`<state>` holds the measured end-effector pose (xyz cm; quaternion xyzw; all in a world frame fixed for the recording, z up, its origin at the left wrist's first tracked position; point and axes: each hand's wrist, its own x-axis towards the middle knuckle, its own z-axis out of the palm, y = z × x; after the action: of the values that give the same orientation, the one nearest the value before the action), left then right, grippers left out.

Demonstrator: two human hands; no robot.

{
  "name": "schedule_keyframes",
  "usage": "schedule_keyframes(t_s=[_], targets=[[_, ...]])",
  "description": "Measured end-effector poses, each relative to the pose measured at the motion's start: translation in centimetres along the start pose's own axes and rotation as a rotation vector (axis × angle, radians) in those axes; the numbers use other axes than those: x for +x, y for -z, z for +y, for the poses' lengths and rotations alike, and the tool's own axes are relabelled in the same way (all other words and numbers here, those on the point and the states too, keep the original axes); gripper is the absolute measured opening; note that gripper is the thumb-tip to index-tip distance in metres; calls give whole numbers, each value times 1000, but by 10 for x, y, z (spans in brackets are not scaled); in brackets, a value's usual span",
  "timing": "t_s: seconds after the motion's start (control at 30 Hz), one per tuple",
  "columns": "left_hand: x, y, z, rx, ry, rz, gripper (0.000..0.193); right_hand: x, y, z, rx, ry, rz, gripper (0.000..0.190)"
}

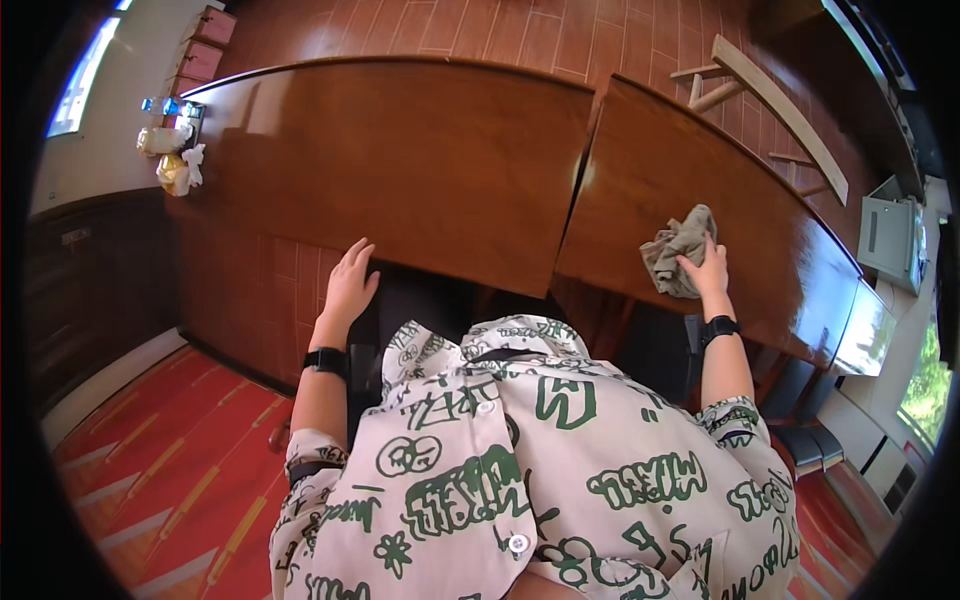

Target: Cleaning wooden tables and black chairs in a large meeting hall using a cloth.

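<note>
My right hand (706, 270) grips a crumpled grey-green cloth (679, 255), which lies on the right-hand section of a dark, glossy wooden table (390, 165). Its thumb and fingers press into the near side of the cloth. My left hand (350, 281) holds nothing; its fingers are apart, with the tips at or just above the table's near edge. A narrow gap runs between the two table sections, to the left of the cloth. Both wrists wear black bands.
At the table's far left end stand a plastic bottle (161, 106) and bagged items (174, 174). Pink boxes (199, 61) line the wall behind. A wooden bench (787, 112) stands beyond the right section. Dark chairs (656, 345) are tucked close to the near edge.
</note>
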<state>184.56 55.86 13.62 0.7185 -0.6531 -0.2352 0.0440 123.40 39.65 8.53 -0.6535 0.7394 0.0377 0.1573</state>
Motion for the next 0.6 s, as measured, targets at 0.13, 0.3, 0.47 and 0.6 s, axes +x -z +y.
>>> schedule_keyframes(t_s=[0.13, 0.3, 0.47, 0.6], targets=[[-16, -38, 14, 102, -23, -122, 59, -26, -5, -71, -96, 516, -28, 83], [-40, -49, 9, 20, 122, -130, 60, -49, -23, -233, -73, 959, -81, 78], [-44, -47, 18, -15, 157, -143, 59, -77, -87, -366, -33, 1233, -134, 82], [-43, -47, 20, -52, 153, -68, 62, -83, -94, -371, -38, 1243, -100, 82]])
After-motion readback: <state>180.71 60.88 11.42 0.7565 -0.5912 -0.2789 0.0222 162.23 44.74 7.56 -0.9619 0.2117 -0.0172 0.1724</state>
